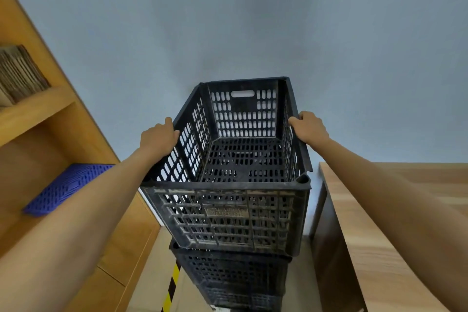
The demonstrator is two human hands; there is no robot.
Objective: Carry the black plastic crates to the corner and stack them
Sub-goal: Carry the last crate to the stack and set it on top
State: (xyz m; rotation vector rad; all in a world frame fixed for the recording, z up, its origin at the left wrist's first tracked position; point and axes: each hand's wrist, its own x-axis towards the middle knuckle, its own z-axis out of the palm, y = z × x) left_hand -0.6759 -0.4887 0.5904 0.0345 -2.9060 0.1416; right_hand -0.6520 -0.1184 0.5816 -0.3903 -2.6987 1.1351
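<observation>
A grey-blue wall [228,20] fills the upper half of the view, and everything else is placed here against the top crate [228,185], the black slotted plastic box in the middle.

To the left of that crate stands a wooden shelf unit [38,134], its boards slanting across the frame. To the crate's right, just beside it, is a wooden cabinet [392,210] with a pale grained top. The crate's far end sits close against the wall.

Directly under the top crate are more black crates [235,278], stacked in a column that runs down out of view; the top one sits on the column slightly tilted, with its near end a little proud of the one beneath. Whether it rests fully seated cannot be told.

On a lower shelf left of the crate lies a blue slotted panel [65,187], partly hidden by the left forearm. Higher up on the shelf unit is a bundle of flattened cardboard [20,73].

The left hand [158,138] grips the crate's left rim, fingers curled over the edge. The right hand [307,128] is closed on the right rim in the same way, thumb along the top.

Below and left of the crate, a strip of yellow-and-black tape [172,286] runs along the floor.
</observation>
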